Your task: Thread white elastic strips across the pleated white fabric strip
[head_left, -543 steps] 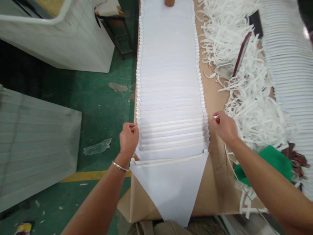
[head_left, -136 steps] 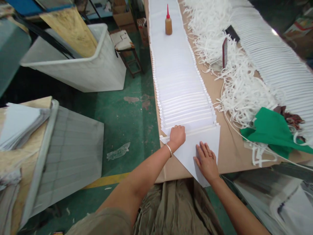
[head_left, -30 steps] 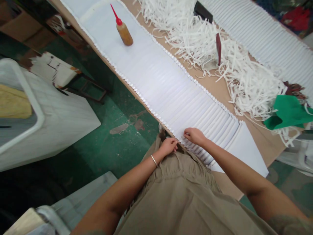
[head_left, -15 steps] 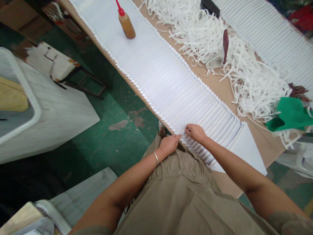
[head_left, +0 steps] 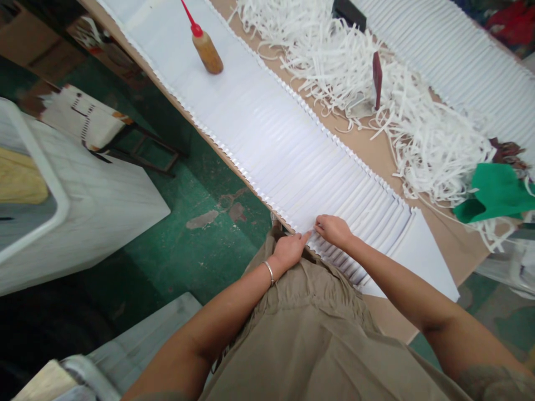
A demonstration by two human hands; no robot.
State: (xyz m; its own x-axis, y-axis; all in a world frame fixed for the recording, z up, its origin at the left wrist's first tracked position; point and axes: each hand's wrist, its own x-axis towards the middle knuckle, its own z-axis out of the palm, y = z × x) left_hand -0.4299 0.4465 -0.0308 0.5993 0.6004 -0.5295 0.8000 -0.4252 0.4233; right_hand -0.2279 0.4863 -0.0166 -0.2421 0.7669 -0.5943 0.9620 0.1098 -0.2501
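Both hands work at the near edge of the long row of overlapped white paper sheets [head_left: 284,139], which runs along the brown-covered table [head_left: 363,146]. The left hand [head_left: 288,250] stretches its fingers to touch the toothed edge and grips nothing. The right hand [head_left: 334,231] bunches its fingertips on a sheet, though I cannot tell whether it pinches one. This looks like edge-by-edge handling, so the next move calls for a fine nip on a single sheet. The table's edge lies right under the hands. To the far right, the heap of loose white paper strips [head_left: 376,100] crowds the row.
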